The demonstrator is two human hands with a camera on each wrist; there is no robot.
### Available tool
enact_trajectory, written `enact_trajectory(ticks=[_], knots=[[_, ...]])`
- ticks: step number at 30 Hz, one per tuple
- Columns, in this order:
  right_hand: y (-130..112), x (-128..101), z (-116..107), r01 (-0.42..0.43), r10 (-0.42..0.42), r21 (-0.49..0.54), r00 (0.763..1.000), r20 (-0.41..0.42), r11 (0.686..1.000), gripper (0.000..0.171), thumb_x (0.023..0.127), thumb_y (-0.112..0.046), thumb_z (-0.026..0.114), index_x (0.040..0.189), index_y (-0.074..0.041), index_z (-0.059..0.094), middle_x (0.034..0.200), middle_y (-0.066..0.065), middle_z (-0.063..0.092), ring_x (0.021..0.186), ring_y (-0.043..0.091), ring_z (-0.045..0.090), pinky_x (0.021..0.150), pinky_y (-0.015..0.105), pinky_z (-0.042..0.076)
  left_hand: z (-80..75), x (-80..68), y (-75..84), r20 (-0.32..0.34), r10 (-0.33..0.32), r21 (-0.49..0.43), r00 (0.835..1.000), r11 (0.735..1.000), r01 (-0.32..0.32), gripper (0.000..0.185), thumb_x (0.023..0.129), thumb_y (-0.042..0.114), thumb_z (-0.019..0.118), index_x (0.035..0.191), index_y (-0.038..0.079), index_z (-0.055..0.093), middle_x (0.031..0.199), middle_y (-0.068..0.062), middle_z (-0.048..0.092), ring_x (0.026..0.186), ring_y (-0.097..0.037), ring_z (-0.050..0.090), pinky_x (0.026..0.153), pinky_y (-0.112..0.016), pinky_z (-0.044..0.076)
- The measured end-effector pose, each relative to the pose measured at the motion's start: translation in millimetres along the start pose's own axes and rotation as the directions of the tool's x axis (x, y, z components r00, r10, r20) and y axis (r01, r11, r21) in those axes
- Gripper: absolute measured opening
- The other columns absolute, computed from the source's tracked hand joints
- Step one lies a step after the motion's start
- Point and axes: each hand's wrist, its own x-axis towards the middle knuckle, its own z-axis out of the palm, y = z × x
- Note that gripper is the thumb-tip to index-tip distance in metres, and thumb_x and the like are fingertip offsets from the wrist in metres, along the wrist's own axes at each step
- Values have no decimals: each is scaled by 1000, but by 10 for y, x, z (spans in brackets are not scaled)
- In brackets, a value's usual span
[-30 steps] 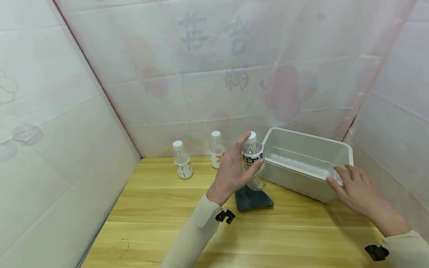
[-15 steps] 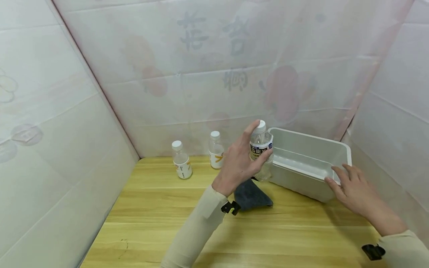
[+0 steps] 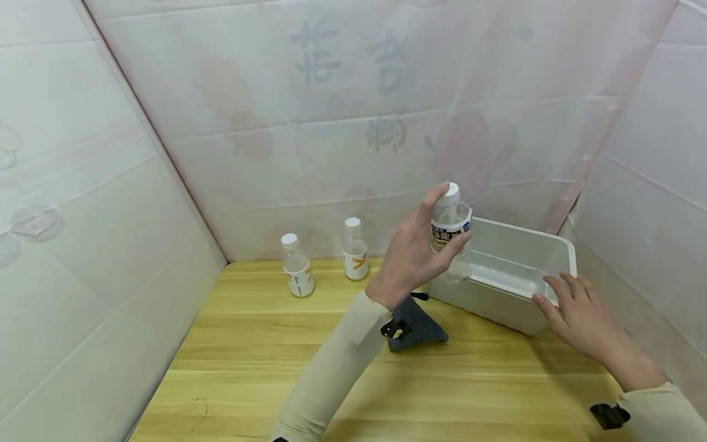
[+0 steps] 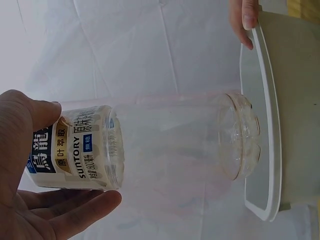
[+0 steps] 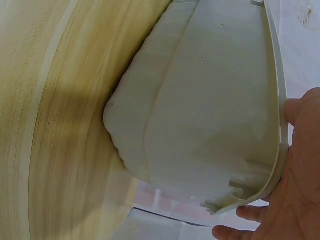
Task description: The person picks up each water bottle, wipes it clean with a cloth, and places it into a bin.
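Bottle [image 3: 450, 233] lifted higher over bin [image 3: 552, 242], wooden table [image 3: 265, 362], white sheeted walls [image 3: 83, 184]

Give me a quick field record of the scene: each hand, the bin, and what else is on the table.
left hand: grips clear Suntory bottle, upright, raised over bin's near-left rim
right hand: fingers on bin's near-right rim
white plastic bin: on table, appears empty
wooden table: two small capped bottles at back; dark cloth beside bin
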Motion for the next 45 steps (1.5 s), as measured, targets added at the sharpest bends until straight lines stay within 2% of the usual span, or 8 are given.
enact_trajectory(ticks=[6,10,17,23,28,33,38,45], knots=[[-4,0,-10,1,-1,-6,1000,16,1000,57,110,-36,42,147,7,37,146,47,29,133,66,24,104,78,23,74,93,36,-18,35,-18,999,999,-36,77,97,34,69,155,23,19,123,-11,65,98,-12,62,74,-15,51],[9,-8,-4,3,-3,-3,1000,1,1000,56,109,-35,43,145,8,38,144,47,30,132,66,25,103,77,24,152,142,65,-8,50,-42,999,998,-50,77,97,33,68,154,23,17,121,-11,66,98,-12,64,74,-13,50],[39,0,-13,-17,17,-5,1000,23,1000,62,109,-38,42,149,9,33,147,46,29,135,66,22,103,79,24,327,199,74,-14,61,-57,998,996,-62,79,97,32,69,154,22,16,125,-12,64,102,-13,64,79,-13,52],[46,-9,-9,-18,18,-9,1000,-9,1000,65,109,-37,43,150,13,31,145,45,31,133,65,24,104,78,25,501,225,83,-21,74,-72,997,995,-75,80,96,31,70,154,22,15,125,-13,64,100,-14,64,77,-14,53],[18,-8,11,-9,9,-3,1000,-24,1000,68,109,-36,43,151,14,26,144,46,32,132,65,25,104,77,25,639,194,78,-19,63,-46,998,997,-63,80,96,32,70,154,22,15,121,-11,65,100,-16,66,77,-16,53],[-3,-25,35,-2,2,14,1000,-29,1000,71,109,-35,45,153,16,22,143,46,32,132,66,25,106,78,23,760,166,47,-23,72,-27,997,997,-72,80,97,32,69,154,21,14,119,-12,65,96,-14,65,75,-13,51],[-12,-17,36,-2,3,24,1000,-31,1000,72,109,-35,45,154,15,18,144,46,31,134,66,23,107,78,22,847,170,22,-32,57,-34,998,998,-58,82,97,32,69,155,21,12,123,-12,63,100,-15,65,77,-13,51],[-32,19,19,-15,15,26,1000,-16,1000,73,109,-36,43,155,14,17,145,46,30,135,67,21,107,79,21,992,189,1,-8,28,-69,1000,997,-29,81,98,31,68,155,23,11,127,-11,62,102,-16,67,79,-14,52]])
